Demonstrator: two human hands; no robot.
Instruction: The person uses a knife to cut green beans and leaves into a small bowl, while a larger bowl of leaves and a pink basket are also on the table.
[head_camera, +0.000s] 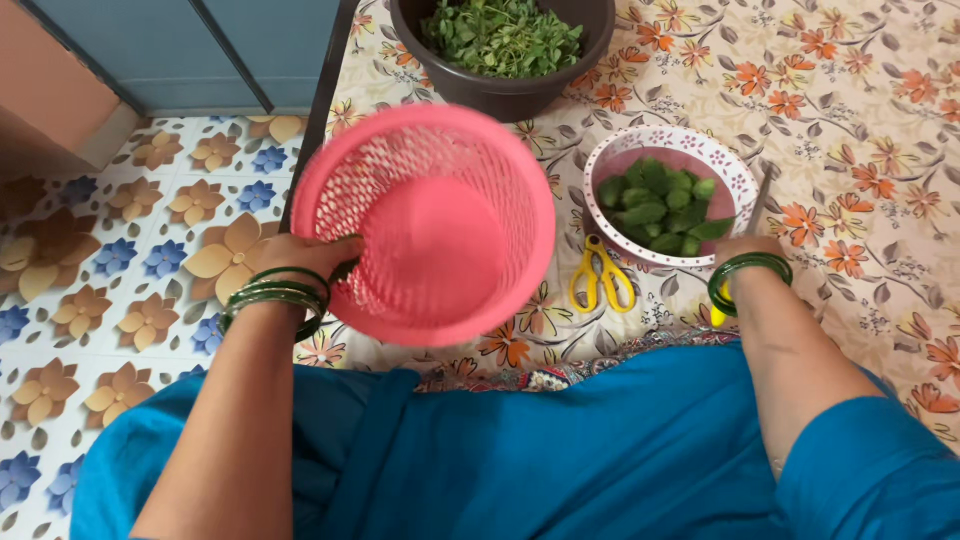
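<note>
Left hand grips pink basket, fingers clamped on its rim.
Hold it level over the counter; right hand fingers cannot be told.

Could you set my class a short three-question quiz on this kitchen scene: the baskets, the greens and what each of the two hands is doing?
1. True or false: the left hand grips the round pink plastic mesh basket by its rim.
2. Which thing lies between the pink basket and the white-rimmed perforated bowl of green vegetable pieces?
A. yellow-handled scissors
B. a spoon
C. a cup
3. Fill in: the dark round plastic tub at the top holds leafy ____.

Key
1. True; the basket is tilted and looks empty.
2. A: the yellow-handled scissors lie on the floral tablecloth.
3. Greens. The right hand rests by the bowl; whether it holds something cannot be told.
</note>
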